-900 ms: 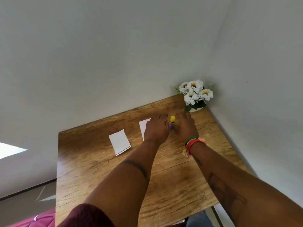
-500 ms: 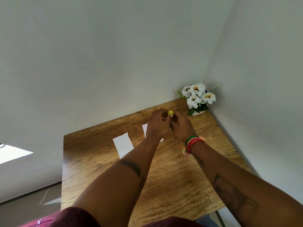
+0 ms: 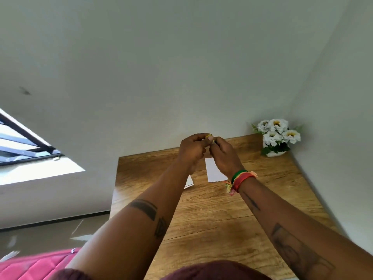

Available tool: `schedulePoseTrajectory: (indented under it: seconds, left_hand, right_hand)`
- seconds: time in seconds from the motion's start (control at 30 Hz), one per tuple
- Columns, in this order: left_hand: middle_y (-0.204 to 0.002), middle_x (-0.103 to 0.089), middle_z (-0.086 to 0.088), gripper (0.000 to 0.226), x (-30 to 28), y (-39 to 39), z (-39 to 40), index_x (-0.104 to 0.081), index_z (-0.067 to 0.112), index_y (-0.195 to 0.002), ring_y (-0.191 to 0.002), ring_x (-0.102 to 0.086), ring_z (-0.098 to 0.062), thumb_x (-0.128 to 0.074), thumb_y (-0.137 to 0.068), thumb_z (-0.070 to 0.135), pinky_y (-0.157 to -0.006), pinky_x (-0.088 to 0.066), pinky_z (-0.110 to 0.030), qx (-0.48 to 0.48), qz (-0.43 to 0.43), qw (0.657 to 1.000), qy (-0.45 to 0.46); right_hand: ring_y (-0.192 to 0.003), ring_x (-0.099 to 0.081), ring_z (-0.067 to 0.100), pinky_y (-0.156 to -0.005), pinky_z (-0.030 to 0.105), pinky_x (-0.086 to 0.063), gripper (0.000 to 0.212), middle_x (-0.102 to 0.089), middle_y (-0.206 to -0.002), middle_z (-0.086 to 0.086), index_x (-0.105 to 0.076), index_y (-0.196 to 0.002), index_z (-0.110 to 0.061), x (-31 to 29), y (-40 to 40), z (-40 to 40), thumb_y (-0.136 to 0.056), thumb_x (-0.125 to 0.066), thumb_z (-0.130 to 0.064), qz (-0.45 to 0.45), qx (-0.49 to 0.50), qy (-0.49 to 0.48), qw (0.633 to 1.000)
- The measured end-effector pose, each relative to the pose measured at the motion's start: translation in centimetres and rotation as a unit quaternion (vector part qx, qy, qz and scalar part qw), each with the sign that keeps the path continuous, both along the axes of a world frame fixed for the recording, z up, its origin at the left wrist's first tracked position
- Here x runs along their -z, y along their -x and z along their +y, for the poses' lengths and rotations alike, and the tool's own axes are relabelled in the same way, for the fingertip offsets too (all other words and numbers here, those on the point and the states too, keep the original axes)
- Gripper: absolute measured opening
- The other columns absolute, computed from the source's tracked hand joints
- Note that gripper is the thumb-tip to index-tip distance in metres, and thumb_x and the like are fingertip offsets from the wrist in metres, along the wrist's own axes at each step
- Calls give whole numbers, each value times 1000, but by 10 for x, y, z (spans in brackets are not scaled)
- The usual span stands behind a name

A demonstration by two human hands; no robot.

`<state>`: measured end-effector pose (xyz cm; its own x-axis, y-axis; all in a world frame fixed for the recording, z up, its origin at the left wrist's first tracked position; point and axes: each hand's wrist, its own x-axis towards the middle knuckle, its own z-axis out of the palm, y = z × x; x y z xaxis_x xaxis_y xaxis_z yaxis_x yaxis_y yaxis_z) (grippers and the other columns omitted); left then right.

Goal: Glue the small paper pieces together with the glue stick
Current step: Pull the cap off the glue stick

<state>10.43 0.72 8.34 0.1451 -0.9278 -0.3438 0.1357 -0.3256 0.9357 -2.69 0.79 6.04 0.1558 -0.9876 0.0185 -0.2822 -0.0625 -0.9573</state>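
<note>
Holding the glue stick (image 3: 209, 136) up above the far edge of the table (image 3: 212, 215), both hands meet in mid-air. Only its yellow tip peeks out between the two hands; the rest of it is hidden. The left hand (image 3: 191, 150) has its fingers (image 3: 198, 136) curled tight round the yellow end, thumb and forefinger pinching it. The right hand (image 3: 224, 156) is bunched up against it from the other side, fingers folded in on the stick's body, a woven red, green and yellow wristband (image 3: 240, 177) at the wrist.

Down below on the wood, one small white paper piece (image 3: 214, 171) lies flat, just under the right hand and partly covered by that wrist. A second paper piece (image 3: 189, 181) shows only as a corner, poking out from behind the left forearm, near the first but apart from it.

Over in the far right corner of the table, a pot of white flowers (image 3: 277, 136) stands against the wall. A window (image 3: 26, 142) shows at the left, and something pink (image 3: 34, 266) sits low in the near left corner
</note>
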Motion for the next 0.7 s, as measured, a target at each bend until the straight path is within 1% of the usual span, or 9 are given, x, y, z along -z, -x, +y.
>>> schedulePoseTrajectory:
  seconds: [0.13, 0.23, 0.3, 0.37, 0.43, 0.5, 0.53, 0.6, 0.7]
  left_hand:
    - [-83, -74, 5, 17, -1, -8, 6, -81, 19, -106, -58, -51, -8, -78, -90, 23, -56, -47, -25, -7, 15, 1000, -13]
    - [-86, -76, 4, 17, 1, -8, 11, -80, 21, -107, -58, -56, -7, -78, -90, 24, -56, -49, -22, -10, 16, 1000, -12]
    - [-88, -76, 7, 18, 5, -14, 16, -79, 22, -108, -59, -61, -2, -77, -91, 27, -56, -49, -20, -25, 6, 1000, -3]
    - [-82, -74, 13, 16, 14, -25, 26, -77, 26, -108, -58, -62, 1, -76, -93, 31, -58, -49, -20, -41, -22, 999, 4]
    - [-81, -75, 15, 13, 27, -42, 41, -75, 29, -104, -63, -64, 1, -76, -92, 34, -58, -50, -19, -68, -63, 996, -1]
    - [-86, -76, 10, 12, 44, -63, 55, -74, 28, -101, -74, -68, -7, -76, -91, 34, -63, -56, -28, -107, -131, 985, -21]
    - [-89, -75, 7, 14, 53, -74, 63, -74, 25, -103, -81, -69, -14, -77, -91, 33, -70, -58, -35, -124, -184, 974, -37]
    - [-96, -73, 2, 19, 71, -93, 79, -73, 19, -107, -89, -66, -19, -75, -91, 29, -75, -53, -34, -135, -305, 941, -61]
    - [-102, -70, 0, 19, 95, -116, 99, -70, 18, -111, -92, -65, -19, -72, -93, 25, -69, -47, -30, -112, -396, 909, -64]
  right_hand:
    - [-66, -53, 1, -61, 21, -44, 27, -58, -77, -10, -62, -111, -23, 6, -3, 6, -107, -41, -39, 20, -14, 25, 999]
    - [-77, -61, 0, -69, 23, -50, 29, -64, -91, -10, -58, -126, -30, 9, -3, 11, -105, -45, -44, 5, -40, -13, 999]
    - [-87, -64, 2, -76, 27, -52, 28, -66, -102, -13, -56, -129, -33, 14, -5, 16, -102, -51, -41, -2, -62, -56, 997]
    - [-90, -64, 7, -78, 29, -51, 25, -66, -105, -12, -57, -126, -32, 23, -8, 25, -102, -54, -35, 22, -72, -77, 994]
    - [-94, -65, 13, -81, 30, -53, 26, -67, -107, -7, -58, -125, -31, 33, -11, 36, -100, -57, -23, 24, -75, -99, 992]
    - [-103, -67, 11, -90, 27, -55, 40, -68, -113, -8, -53, -130, -31, 42, -16, 46, -98, -58, -7, 6, -72, -133, 988]
    - [-104, -67, 5, -89, 20, -55, 45, -68, -113, -14, -53, -132, -31, 44, -19, 51, -97, -58, -3, 1, -70, -147, 987]
    - [-104, -67, -4, -80, 10, -52, 44, -71, -109, -22, -54, -128, -28, 49, -26, 57, -95, -62, 0, -13, -65, -164, 984]
    - [-110, -67, 4, -85, 14, -51, 39, -73, -119, -4, -56, -127, -16, 58, -39, 61, -94, -65, 2, -39, -56, -187, 980]
